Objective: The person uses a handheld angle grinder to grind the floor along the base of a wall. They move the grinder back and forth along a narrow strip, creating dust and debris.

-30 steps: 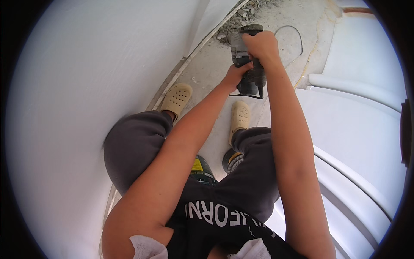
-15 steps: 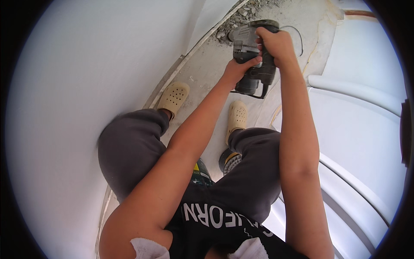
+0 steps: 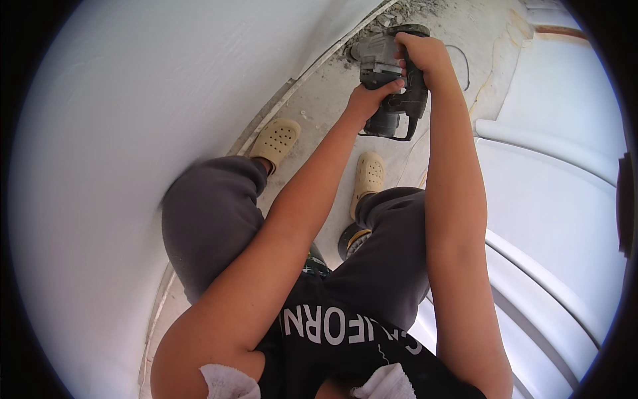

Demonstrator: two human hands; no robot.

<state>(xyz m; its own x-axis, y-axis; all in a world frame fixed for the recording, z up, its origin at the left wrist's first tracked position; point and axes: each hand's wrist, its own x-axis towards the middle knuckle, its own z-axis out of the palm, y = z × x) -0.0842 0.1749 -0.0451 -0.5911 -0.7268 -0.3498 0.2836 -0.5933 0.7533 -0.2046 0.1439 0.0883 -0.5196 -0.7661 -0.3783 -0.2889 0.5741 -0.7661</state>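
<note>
A dark grey rotary hammer drill [image 3: 380, 56] is in both my hands, its front end toward the foot of the wall on the left. My right hand [image 3: 426, 58] wraps round its rear handle. Lower on the body, my left hand [image 3: 375, 98] grips it, with the thumb lying across the casing. The tool's bit cannot be made out. Broken grey rubble [image 3: 399, 13] lies along the wall's base, beside and beyond the tool's nose. A thin dark cord [image 3: 466, 66] loops on the floor to the right of my right hand.
A smooth white wall [image 3: 133, 133] rises close on my left, above the bare concrete floor [image 3: 312, 126]. My feet in beige clogs [image 3: 276, 141] stand apart on it. White ledges and a rounded pipe [image 3: 545, 146] run along the right. A round black-and-yellow object [image 3: 353, 239] sits behind my right foot.
The drill and both hands have shifted slightly upward in the picture. My grip on the tool looks the same.
</note>
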